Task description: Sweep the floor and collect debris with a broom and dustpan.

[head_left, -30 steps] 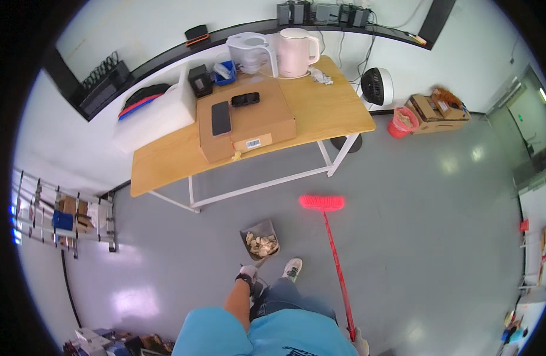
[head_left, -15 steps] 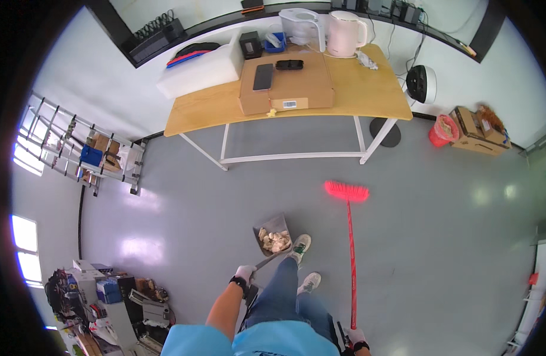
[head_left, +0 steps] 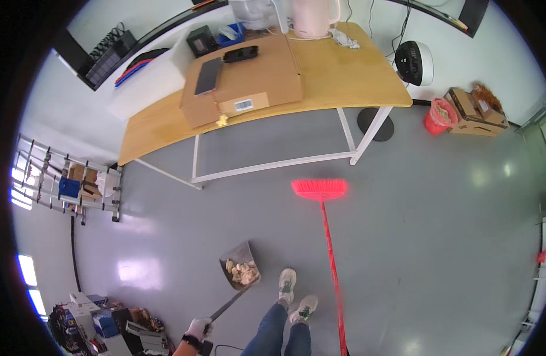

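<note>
My left hand, in a white glove with a black band at the wrist, is closed around the long grey handle of a dustpan. Crumpled pale tan scraps lie in the pan, left of my shoes. A red broom stretches out ahead of me, bristles pointing toward the table. Its long red handle runs down past the lower edge of the picture. My right hand is outside the picture, so its hold on the broom is hidden.
A wooden table with white legs stands ahead, carrying a cardboard box. At right are a fan, a red bin and cardboard boxes. A folded ladder and piled equipment are at left.
The table and bin appear larger and shifted left. The dustpan and broom head sit further left in view. Both feet now show side by side, and my right hand has left the picture.
</note>
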Motion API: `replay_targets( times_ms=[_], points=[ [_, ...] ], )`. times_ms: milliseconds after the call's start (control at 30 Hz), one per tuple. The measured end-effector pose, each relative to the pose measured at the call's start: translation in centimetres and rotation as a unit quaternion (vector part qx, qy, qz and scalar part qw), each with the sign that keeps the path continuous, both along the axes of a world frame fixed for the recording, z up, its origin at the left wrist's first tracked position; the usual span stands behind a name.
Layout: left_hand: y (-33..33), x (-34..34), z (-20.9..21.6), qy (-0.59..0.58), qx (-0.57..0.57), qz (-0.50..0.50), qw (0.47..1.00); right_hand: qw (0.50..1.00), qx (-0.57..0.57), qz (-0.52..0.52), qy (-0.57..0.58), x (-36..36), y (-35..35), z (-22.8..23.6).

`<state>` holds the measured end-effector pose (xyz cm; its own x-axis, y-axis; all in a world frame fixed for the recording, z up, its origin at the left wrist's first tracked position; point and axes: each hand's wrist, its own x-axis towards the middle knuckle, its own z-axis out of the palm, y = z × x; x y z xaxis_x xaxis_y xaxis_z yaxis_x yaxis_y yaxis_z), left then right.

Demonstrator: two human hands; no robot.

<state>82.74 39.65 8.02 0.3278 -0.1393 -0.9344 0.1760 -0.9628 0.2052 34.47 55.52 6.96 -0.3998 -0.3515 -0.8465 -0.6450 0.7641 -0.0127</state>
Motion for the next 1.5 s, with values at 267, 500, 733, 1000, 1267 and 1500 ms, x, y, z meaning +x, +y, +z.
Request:
replay_targets(
  times_ms=[267,500,733,1000,1267,1500],
  points=[
    [-3.9,-2.2,-3.6,-0.05,0.048,-0.04,0.997,0.993,-0.113,0.0,0.021,-1.3,-4.7,-20.6],
    [-7.1,-5.4,-6.0,-0.052,0.096,0.01,0.994,0.993,-0.093,-0.065,0.029,-2.7,-20.6,-37.6],
    [-6.2,-5.8,-7.9,-0.03,0.08,0.082,0.993,0.977,-0.206,-0.034,0.042,-2.9,-34.2,-48.1],
    [-5.9,-5.1,-7.7,-0.021,0.075,0.055,0.995,0.965,-0.249,-0.078,0.023,-2.9,-41.6,-45.9],
    [-5.5,-4.1,-4.4,-0.053,0.033,-0.041,0.997,0.98,-0.065,-0.17,-0.08,-2.2,-26.1,-32.9],
    [-0.7,0.1,-3.4,-0.044,0.02,0.005,0.999,0.99,-0.09,0.088,-0.069,1.2,5.2,-17.0]
  ],
)
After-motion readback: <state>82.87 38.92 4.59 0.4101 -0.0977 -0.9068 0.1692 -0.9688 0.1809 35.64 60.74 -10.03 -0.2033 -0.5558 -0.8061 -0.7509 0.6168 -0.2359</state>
